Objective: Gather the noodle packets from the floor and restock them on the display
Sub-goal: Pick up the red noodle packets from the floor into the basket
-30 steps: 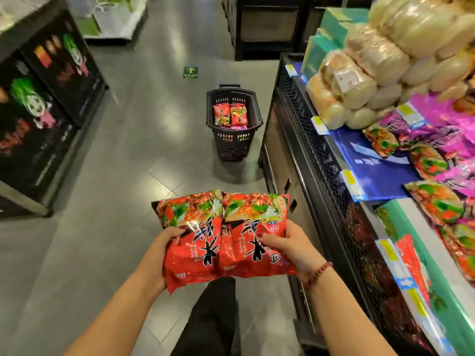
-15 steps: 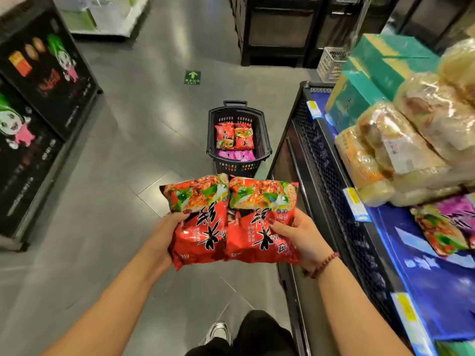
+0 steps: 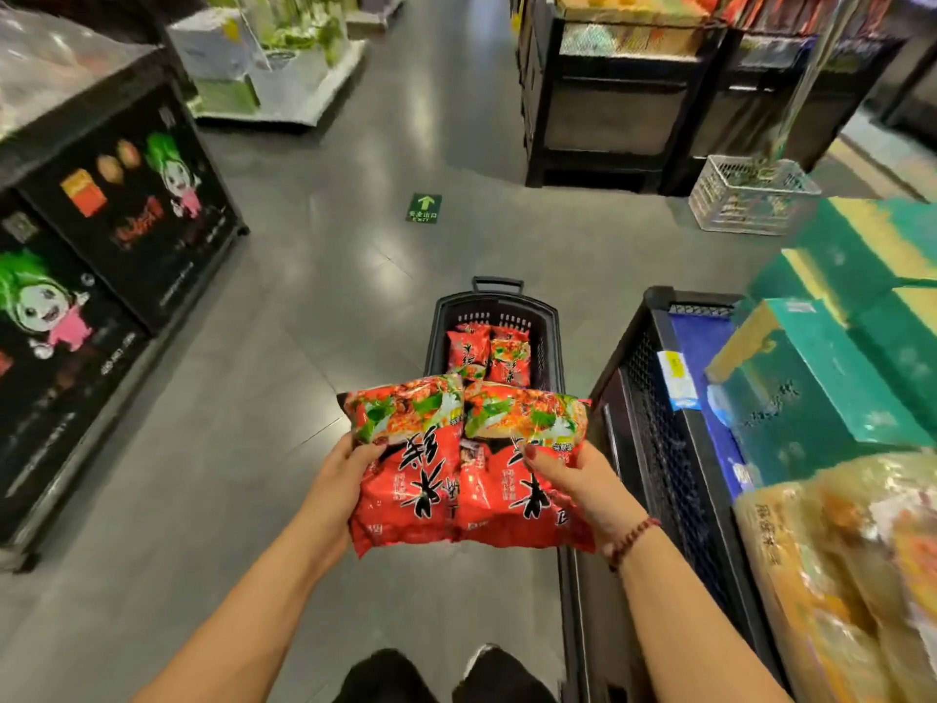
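Two red noodle packets (image 3: pixel 459 479) were held side by side, just on the near side of the black basket (image 3: pixel 551 342) and overlapping its near rim in the view. The left hand (image 3: pixel 339 474) gripped the left packet's edge, thumb on its face and fingers hidden behind. The right hand (image 3: pixel 588 484) gripped the right packet the same way, fingers curled round its outer edge. Compared with a second earlier, the grip had not altered, but the basket had come much nearer. The pink and green packets then seen on the display (image 3: pixel 654 398) to the basket's right had dropped out of view. Teal boxes (image 3: pixel 811 398) and clear bagged goods (image 3: pixel 836 575) now filled that side. This suggested the person had walked along the display toward the basket, not toward a shelf spot. More red packets (image 3: pixel 487 355) lay inside the basket, so much of the restocking was probably still ahead, and this pair was not yet placed.
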The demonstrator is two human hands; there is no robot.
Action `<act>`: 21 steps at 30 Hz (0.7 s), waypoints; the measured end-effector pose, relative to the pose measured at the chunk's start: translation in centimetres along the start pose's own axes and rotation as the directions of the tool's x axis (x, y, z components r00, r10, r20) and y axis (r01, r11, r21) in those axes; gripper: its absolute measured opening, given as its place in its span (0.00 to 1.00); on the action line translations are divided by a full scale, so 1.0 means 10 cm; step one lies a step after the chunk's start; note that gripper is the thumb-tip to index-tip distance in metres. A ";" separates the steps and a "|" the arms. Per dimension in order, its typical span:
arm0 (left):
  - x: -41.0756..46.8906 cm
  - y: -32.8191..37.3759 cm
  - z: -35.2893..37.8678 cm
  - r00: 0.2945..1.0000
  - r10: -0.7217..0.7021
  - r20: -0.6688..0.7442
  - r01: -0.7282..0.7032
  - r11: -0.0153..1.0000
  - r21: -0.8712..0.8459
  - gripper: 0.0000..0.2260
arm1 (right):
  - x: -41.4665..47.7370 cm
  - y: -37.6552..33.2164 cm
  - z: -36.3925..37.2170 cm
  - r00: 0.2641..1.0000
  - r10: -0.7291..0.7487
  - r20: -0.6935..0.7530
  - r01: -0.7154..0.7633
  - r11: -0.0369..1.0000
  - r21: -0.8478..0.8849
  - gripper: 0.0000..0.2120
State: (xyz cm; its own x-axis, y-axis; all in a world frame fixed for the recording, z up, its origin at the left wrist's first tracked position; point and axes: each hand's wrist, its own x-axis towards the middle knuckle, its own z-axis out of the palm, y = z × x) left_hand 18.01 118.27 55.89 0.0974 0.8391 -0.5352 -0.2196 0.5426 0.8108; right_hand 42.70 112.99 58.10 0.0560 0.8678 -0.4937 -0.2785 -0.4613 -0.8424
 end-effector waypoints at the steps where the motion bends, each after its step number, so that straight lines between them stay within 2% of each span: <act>1: 0.08 0.05 0.05 1.000 0.002 -0.001 -0.002 1.000 0.000 0.11 | 0.12 -0.06 0.00 1.000 0.002 -0.006 -0.002 1.000 0.002 0.30; 6: 0.78 0.32 0.19 1.000 -0.009 0.000 0.009 0.999 0.039 0.07 | 0.87 -0.28 -0.05 0.995 0.056 -0.084 -0.055 0.998 0.015 0.26; 10: 1.49 0.60 0.24 0.998 -0.044 0.044 0.041 0.997 0.061 0.07 | 1.50 -0.49 -0.07 0.985 0.078 -0.156 -0.077 0.997 0.011 0.21; 14: 2.21 0.96 0.28 0.993 -0.074 0.086 0.064 0.991 0.114 0.09 | 2.06 -0.69 -0.04 0.973 0.099 -0.206 -0.087 0.994 0.068 0.19; 21: 3.14 1.29 0.43 0.985 -0.107 0.136 0.073 0.971 0.229 0.11 | 2.73 -0.96 -0.11 0.955 0.104 -0.279 -0.089 0.994 0.065 0.18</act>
State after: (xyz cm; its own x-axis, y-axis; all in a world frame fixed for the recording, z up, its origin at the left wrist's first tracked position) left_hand 22.45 151.77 50.54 0.2509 0.7740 -0.5814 0.0165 0.5971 0.8020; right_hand 47.97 140.86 52.46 0.2916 0.7291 -0.6192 -0.3446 -0.5238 -0.7790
